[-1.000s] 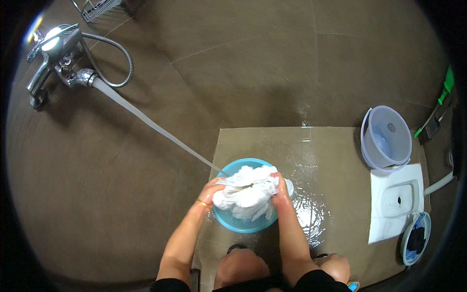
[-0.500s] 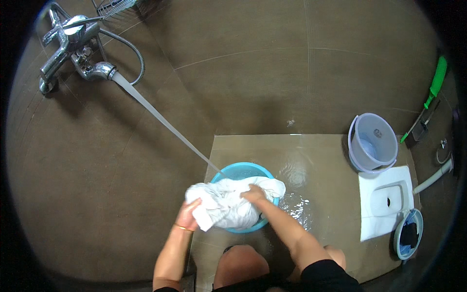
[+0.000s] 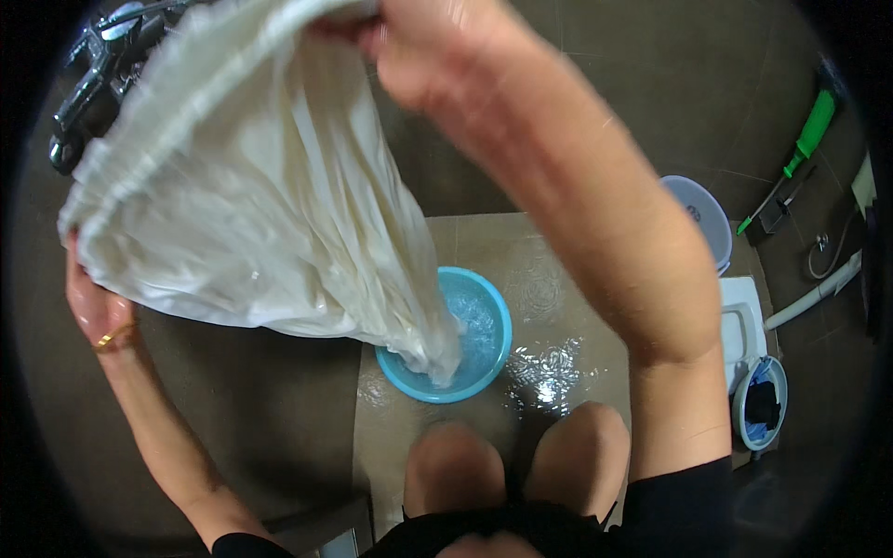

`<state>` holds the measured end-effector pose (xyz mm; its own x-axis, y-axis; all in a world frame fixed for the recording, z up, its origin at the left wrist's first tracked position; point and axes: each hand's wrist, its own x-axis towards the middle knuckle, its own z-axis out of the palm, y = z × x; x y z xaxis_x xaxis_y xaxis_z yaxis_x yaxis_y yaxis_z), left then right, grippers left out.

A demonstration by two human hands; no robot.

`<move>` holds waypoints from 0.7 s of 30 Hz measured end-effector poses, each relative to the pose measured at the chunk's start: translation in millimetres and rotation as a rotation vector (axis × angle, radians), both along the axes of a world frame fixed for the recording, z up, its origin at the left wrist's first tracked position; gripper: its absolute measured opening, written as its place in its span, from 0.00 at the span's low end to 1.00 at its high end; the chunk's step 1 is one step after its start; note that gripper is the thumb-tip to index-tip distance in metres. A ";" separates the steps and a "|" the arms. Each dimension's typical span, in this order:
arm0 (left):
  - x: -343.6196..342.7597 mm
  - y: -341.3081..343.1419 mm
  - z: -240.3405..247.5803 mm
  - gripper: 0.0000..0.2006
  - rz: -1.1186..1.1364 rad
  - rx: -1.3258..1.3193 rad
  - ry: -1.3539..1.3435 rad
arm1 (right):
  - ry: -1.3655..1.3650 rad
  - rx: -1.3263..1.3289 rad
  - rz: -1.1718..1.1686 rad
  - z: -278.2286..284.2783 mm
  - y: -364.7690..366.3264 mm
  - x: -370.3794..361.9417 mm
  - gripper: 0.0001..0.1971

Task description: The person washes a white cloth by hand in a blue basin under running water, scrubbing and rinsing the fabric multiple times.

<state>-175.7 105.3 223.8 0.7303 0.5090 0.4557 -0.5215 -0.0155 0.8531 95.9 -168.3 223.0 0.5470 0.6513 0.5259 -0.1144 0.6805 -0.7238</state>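
A wet white cloth garment [image 3: 260,205] is stretched wide across the upper left, its gathered edge raised. My left hand [image 3: 93,298] grips one end of that edge at the far left, fingers partly hidden behind the fabric. At the top, my right hand [image 3: 409,46] is closed on the other end, blurred and partly cut off by the frame. The lower part of the garment narrows and hangs down into a light-blue basin [image 3: 507,335]. Rippling, bubbly water [image 3: 479,321] fills that basin, which stands on the floor in front of my knees.
A chrome tap [image 3: 88,88] on the left wall is partly covered by the cloth. To the right are a pale lilac bucket [image 3: 702,214], a white squat toilet [image 3: 741,307], a small basin [image 3: 781,391] with dark cloth, and a green-handled brush [image 3: 816,126]. The tiled floor [image 3: 549,372] is wet.
Both hands have lifted the bunched garment up from the basin and spread it open. My left hand moved up and left, my right hand up to the top edge. The water stream is now hidden.
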 end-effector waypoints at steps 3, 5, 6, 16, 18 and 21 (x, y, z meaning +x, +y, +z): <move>34.2 -20.3 -8.2 0.20 -0.061 0.017 0.019 | -0.166 0.106 -0.059 11.1 -30.1 11.7 0.08; 41.5 -9.3 -44.6 0.20 -0.142 0.109 0.152 | -0.177 0.050 -0.069 -20.7 -8.7 27.4 0.08; 61.2 -27.3 -70.3 0.19 -0.051 -0.026 0.181 | -0.191 -0.112 -0.163 -38.3 -13.2 32.7 0.09; 97.2 -48.1 -418.7 0.22 0.177 0.001 0.758 | -0.789 -1.016 -0.408 -310.9 15.7 63.0 0.15; 102.8 -78.1 -452.0 0.23 0.335 0.737 1.047 | -1.277 -1.099 -0.518 -359.5 4.2 50.6 0.19; 106.4 -117.1 -479.9 0.33 0.341 1.394 1.111 | -1.734 -1.093 -0.294 -410.7 -16.2 35.5 0.30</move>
